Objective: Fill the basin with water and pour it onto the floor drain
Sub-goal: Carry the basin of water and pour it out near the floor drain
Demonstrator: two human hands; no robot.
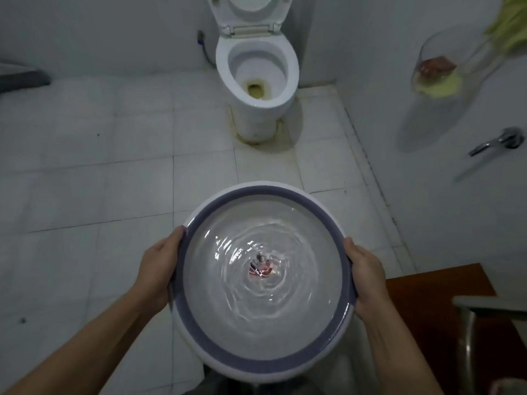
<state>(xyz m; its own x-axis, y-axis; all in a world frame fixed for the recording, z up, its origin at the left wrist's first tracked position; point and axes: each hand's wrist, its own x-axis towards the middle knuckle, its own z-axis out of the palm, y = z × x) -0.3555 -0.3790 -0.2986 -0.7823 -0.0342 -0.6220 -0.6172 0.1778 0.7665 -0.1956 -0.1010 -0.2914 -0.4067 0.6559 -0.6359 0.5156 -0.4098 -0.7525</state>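
A round white basin [245, 192] with a purple-grey inner band is held level in front of me, low in the view. It is filled with rippling water [256, 297], and a small reddish reflection shows at its centre. My left hand [159, 269] grips the left rim, thumb over the edge. My right hand [368, 280] grips the right rim the same way. No floor drain shows in this view.
A white toilet [256, 67] with its lid up stands ahead on the white tiled floor [85, 166]. On the right wall are a tap [496, 142] and a clear hanging bag [439, 78]. A brown wooden surface [445, 309] lies at the lower right.
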